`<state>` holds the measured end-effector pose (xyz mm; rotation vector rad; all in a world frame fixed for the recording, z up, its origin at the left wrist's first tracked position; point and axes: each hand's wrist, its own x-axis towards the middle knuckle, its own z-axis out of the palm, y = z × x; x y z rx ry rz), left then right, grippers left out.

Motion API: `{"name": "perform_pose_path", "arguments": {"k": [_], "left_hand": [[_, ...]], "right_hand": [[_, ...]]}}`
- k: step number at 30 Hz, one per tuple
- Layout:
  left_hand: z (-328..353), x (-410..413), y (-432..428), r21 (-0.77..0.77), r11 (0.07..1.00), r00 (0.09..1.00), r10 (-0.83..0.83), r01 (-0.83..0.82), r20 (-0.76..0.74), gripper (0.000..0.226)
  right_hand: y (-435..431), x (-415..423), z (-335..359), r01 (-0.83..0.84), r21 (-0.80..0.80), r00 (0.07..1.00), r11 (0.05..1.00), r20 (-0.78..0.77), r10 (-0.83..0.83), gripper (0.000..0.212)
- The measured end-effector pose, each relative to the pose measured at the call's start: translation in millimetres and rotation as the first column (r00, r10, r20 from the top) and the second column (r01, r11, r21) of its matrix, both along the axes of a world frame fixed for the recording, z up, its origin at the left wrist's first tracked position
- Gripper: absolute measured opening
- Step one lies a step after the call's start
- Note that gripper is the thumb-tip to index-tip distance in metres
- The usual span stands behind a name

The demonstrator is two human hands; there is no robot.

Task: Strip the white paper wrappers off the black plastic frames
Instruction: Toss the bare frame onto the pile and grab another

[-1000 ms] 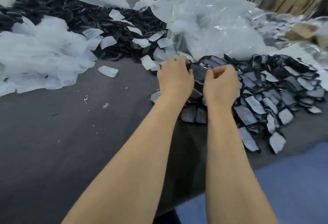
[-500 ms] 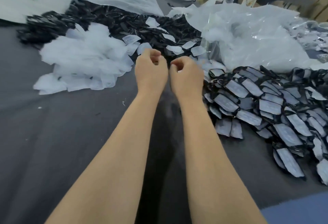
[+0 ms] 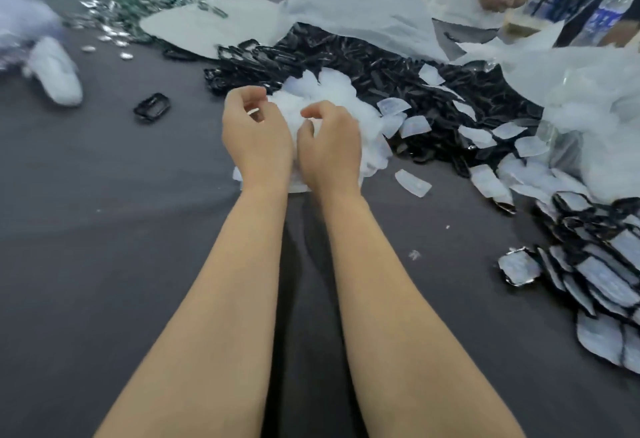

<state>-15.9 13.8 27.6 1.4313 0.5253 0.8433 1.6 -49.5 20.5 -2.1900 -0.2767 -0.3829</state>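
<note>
Head view: left hand [image 3: 256,139] curled, hold unclear to me; right hand [image 3: 329,146] slack, empty; wrapper heap [image 3: 346,105] may bury stripped frames [image 3: 381,73].

White wrappers [image 3: 341,105], black frames [image 3: 360,66], grey table [image 3: 104,236]

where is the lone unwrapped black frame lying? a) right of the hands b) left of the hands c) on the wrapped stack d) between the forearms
b: the lone black frame lies on the grey cloth, out to the left of the left hand.
</note>
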Motion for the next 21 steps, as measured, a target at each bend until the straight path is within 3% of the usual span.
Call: {"name": "perform_pose_path", "arguments": {"k": [4,6,9,11,13,15,17,21], "left_hand": [[-1.3,5.3,36.6,-0.184,0.976,0.994,0.11,-0.113,-0.028,0.019],[-1.3,7.9,54.7,-0.268,0.95,0.987,0.162,-0.161,-0.019,0.019],[0.5,8.2,81.0,-0.278,0.932,0.971,0.239,-0.233,-0.012,0.022],[-0.1,9.9,99.5,-0.279,0.918,0.959,0.281,-0.28,-0.037,0.03],[-1.6,10.8,116.5,-0.3,0.897,0.945,0.322,-0.325,-0.059,0.033],[-4.3,10.6,127.5,-0.321,0.878,0.934,0.346,-0.355,-0.088,0.035],[-8.0,11.6,132.4,-0.327,0.869,0.928,0.349,-0.372,-0.129,0.041],[-12.2,12.0,133.0,-0.377,0.871,0.946,0.258,-0.315,-0.194,0.05]], "right_hand": [[36.7,5.2,5.5,-0.059,0.08,0.996,0.995,0.073,0.053,0.024],[59.1,9.4,7.1,-0.167,0.09,0.986,0.982,0.032,0.165,0.026],[93.8,17.1,2.9,-0.348,0.066,0.932,0.935,-0.08,0.353,0.029],[117.9,22.4,-5.0,-0.451,-0.035,0.887,0.892,-0.127,0.444,0.025],[140.5,28.0,-15.3,-0.522,-0.234,0.853,0.82,-0.174,0.493,0.019],[157.0,32.2,-23.8,-0.568,-0.365,0.822,0.738,-0.288,0.491,0.034],[165.4,36.1,-28.8,-0.599,-0.378,0.798,0.706,-0.359,0.484,0.046],[165.5,34.6,-32.3,-0.432,-0.488,0.898,0.758,-0.153,0.413,0.028]]}}
